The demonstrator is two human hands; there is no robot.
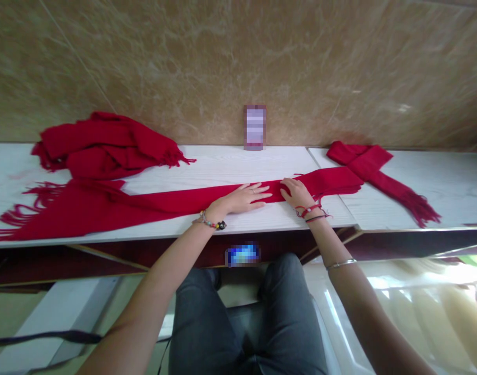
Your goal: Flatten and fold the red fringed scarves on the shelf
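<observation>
A long red scarf (175,203) stretches across the white tabletop, its fringed left end spread wide. Toward the right it narrows to a strip with a layered, folded end (335,181). My left hand (244,199) lies flat on the strip near its middle, fingers spread. Just right of it, my right hand (298,192) rests on the same scarf, its fingers bent and thumb apart, beside the layered part. Some fringe shows near my right wrist.
A heaped red scarf (109,148) lies at the back left. Another red scarf (373,164), folded across itself, lies at the right. Against the marble wall (207,67) stands a blurred phone-like object (255,127). A blurred blue-lit object (243,254) is below the table's front edge.
</observation>
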